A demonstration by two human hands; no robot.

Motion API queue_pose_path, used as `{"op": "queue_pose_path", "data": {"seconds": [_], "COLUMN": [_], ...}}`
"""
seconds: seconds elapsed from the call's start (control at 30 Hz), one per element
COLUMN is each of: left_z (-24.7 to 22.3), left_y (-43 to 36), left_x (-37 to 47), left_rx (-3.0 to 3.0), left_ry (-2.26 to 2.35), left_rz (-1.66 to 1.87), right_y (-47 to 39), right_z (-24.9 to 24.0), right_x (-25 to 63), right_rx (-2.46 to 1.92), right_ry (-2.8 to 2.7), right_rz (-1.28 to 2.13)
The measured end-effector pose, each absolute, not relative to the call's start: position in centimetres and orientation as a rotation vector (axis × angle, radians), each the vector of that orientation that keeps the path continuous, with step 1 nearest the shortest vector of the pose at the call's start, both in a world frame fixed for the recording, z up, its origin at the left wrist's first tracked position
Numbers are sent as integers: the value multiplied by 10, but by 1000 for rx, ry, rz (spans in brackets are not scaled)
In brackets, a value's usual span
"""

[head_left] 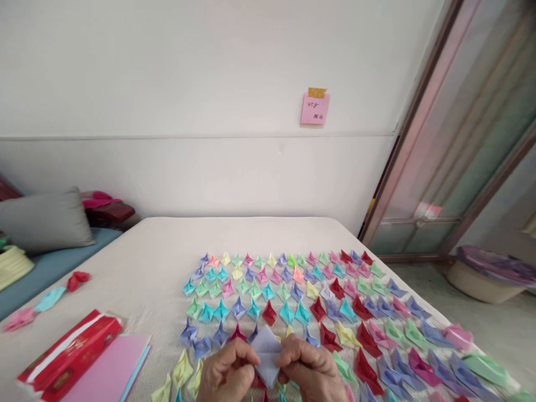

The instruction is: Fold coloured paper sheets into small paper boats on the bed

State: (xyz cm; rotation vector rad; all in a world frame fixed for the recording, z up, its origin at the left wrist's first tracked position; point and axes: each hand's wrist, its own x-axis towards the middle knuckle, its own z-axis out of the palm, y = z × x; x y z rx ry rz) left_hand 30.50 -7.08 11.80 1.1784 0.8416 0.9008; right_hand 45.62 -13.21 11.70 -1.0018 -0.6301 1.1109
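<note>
A pale lilac folded paper [268, 353], diamond-shaped with a crease across its middle, is held upright between both hands at the bottom centre. My left hand [232, 371] pinches its left corner with thumb and forefinger. At the opposite corner my right hand [312, 368] grips the paper the same way. Beneath and around the hands, rows of small folded paper boats [287, 312] in blue, green, red, pink and yellow stand on the cloth-covered table [159, 251]. The hands hide part of the nearest rows.
On the left lie a red packet [71, 354] and a stack of pink and blue paper [113, 368]. Several loose paper pieces [51, 300] rest near the left edge. A pink note [315, 109] is taped to the wall. A lined bin [488, 273] stands beyond the right edge.
</note>
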Motion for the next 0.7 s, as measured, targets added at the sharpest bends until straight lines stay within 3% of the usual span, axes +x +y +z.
{"op": "queue_pose_path", "data": {"seconds": [0.37, 0.7], "left_z": [107, 95], "left_y": [-77, -75], "left_x": [317, 317], "left_rx": [976, 987], "left_ry": [752, 810], "left_rz": [918, 967], "right_y": [-130, -132], "right_z": [107, 121], "right_x": [452, 452], "right_rx": [-1085, -968], "right_ry": [-830, -593], "right_rz": [879, 1149]}}
